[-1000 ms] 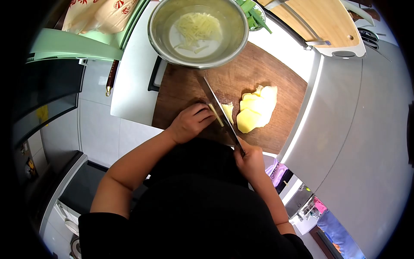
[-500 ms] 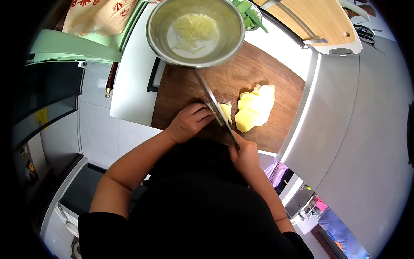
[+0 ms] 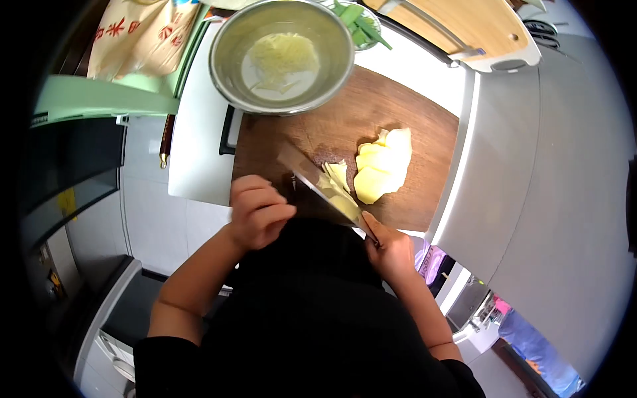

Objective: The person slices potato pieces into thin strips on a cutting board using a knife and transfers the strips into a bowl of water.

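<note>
My right hand (image 3: pixel 391 254) grips the handle of a kitchen knife (image 3: pixel 325 191), its broad blade tilted over the near part of the wooden cutting board (image 3: pixel 279 142). Pale yellow cut strips (image 3: pixel 337 175), which look like potato, lie beside the blade. To their right rests a pile of thin potato slices (image 3: pixel 383 166), overlapping one another. My left hand (image 3: pixel 257 212) is raised at the board's near left edge, apart from the knife. Its fingers are curled in; whatever they may hold is hidden.
A steel bowl (image 3: pixel 222 83) with potato shreds (image 3: pixel 285 56) in liquid stands at the far left of the board. Behind it is a dish of green pieces (image 3: pixel 358 25). A light wooden board (image 3: pixel 458 30) stands at the back right, and a printed bag (image 3: pixel 142 40) at the left.
My left hand has lifted off the strips and moved left toward me. The knife has tilted flatter, showing its blade face. My view has shifted slightly.
</note>
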The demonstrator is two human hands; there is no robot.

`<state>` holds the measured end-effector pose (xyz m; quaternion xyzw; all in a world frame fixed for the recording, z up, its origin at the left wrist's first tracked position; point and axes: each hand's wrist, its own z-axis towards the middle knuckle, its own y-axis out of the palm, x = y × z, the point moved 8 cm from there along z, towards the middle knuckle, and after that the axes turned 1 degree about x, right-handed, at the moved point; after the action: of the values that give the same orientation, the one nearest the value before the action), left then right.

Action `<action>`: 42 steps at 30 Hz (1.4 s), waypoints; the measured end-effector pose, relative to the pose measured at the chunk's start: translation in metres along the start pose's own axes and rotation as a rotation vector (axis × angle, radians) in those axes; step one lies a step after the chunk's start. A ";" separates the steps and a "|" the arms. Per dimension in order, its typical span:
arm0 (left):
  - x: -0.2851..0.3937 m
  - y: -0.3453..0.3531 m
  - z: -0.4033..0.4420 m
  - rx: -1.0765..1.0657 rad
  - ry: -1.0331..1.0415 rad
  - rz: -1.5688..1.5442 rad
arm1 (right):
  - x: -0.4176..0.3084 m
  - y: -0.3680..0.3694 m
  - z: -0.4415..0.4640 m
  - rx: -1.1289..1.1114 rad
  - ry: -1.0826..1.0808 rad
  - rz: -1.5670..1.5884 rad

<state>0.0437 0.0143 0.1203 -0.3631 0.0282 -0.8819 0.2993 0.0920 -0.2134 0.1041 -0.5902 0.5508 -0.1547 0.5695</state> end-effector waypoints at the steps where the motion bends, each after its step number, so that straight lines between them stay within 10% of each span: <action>1: 0.004 -0.006 0.020 -0.064 -0.034 0.027 | 0.003 -0.002 -0.002 0.013 0.012 0.008; 4: -0.002 0.000 0.061 -0.309 -0.113 -0.009 | 0.002 0.001 -0.001 -0.038 -0.080 -0.100; 9: 0.024 0.086 -0.011 -1.433 -0.293 -0.686 | -0.016 -0.008 0.003 0.001 -0.365 -0.296; 13: 0.008 0.110 -0.035 -1.545 -0.064 -0.595 | -0.023 -0.016 -0.003 0.040 -0.503 -0.444; 21: -0.051 0.124 -0.005 -1.297 -0.414 -0.563 | -0.008 -0.032 -0.032 0.137 -0.372 -0.286; 29: -0.048 0.157 -0.011 -1.129 0.085 -0.258 | 0.051 0.006 -0.105 0.318 0.192 0.378; 40: -0.055 0.100 -0.041 -1.242 0.123 -0.305 | 0.057 0.092 -0.120 0.048 0.794 1.273; 42: -0.067 0.077 -0.023 -0.883 -0.068 -0.021 | 0.058 0.106 -0.119 -0.043 0.873 1.304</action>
<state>0.1053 -0.0158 0.0409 -0.4852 0.3885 -0.7760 0.1074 -0.0345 -0.2936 0.0246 -0.0446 0.9630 0.0037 0.2659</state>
